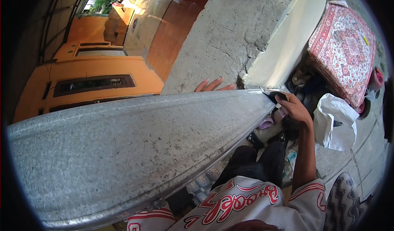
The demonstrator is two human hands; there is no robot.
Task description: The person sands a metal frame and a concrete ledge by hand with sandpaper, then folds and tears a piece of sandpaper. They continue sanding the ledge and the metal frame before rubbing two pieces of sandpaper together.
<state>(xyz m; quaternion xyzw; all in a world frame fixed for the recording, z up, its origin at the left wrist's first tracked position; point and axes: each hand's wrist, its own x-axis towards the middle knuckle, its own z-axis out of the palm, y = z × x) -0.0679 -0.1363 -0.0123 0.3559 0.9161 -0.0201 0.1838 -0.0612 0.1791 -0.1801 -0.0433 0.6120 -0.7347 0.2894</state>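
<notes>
A long grey galvanized metal sheet (135,145) with ridged edges stretches across the view, from lower left to its narrow-looking far end near the middle. My left hand (215,85) shows only its fingers at the sheet's far edge, bent round that edge from below; its palm and forearm are hidden under the metal. At the sheet's right end, my right hand (292,107) is closed round a black-handled tool (277,95). The tool's thin, pale tip lies right at the sheet's corner.
Beyond the sheet lies a cracked concrete ledge (230,34). To the right are a white sack (337,124) and a red-patterned carpet-covered block (342,52). A purple sandal (266,123) lies near my feet. An orange wall (94,85) stands at left.
</notes>
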